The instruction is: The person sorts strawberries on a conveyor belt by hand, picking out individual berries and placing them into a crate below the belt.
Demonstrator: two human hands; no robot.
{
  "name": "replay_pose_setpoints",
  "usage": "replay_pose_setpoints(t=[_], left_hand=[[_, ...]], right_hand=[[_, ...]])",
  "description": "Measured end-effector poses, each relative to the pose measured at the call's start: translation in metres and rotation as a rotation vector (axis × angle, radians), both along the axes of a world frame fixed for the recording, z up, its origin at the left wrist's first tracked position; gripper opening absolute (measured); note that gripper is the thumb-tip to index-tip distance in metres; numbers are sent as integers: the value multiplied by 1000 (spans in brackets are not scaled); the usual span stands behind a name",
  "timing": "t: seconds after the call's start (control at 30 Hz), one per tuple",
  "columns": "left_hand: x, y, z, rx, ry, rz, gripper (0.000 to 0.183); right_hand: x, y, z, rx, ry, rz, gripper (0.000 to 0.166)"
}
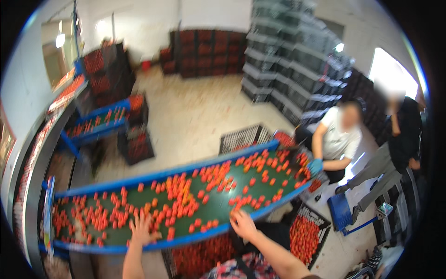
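Note:
A green sorting conveyor belt with blue side rails runs across in front of me, scattered with small red and orange fruits that look like cherry tomatoes. My left hand, fingers spread, is over the belt's near left part among the fruits, with nothing visible in it. Over the near blue rail reaches my right hand, its fingers curled at the belt's edge beside some fruits. Whether those fingers hold a fruit is hidden by the blur and the hand itself.
Black crates of fruit stand below the belt. At its right end a person in blue gloves crouches; another person stands by a blue platform scale. A tall stack of crates rises behind. A curved conveyor flanks the left.

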State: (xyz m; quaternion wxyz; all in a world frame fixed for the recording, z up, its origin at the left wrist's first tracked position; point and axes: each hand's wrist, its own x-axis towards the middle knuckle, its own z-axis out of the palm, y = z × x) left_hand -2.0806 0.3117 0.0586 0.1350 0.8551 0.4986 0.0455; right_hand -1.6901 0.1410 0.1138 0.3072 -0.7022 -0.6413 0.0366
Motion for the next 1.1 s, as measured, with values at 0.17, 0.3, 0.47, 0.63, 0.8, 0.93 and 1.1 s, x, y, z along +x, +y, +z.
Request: replay_pose_setpoints(t=[0.17,0.3,0.47,0.63,0.8,0.93,1.1], left_hand=[[-73,30,4,-229,-61,554,80],[-51,47,16,159,33,816,61],[99,69,40,303,-231,-27,52],[188,125,34,259,-460,-222,32],[218,138,59,340,130,-387,17],[207,138,68,40,166,-425,15],[153,143,63,247,-400,-143,16]], right_hand=[[-34,44,-17,-18,-21,115,20],[-57,45,-2,-21,88,-119,21],[-66,40,1,-87,-26,-150,18],[-68,37,3,31,-14,-111,11],[-71,41,2,32,-10,-111,9],[-72,40,3,24,10,-121,9],[-74,40,8,51,23,-91,11]])
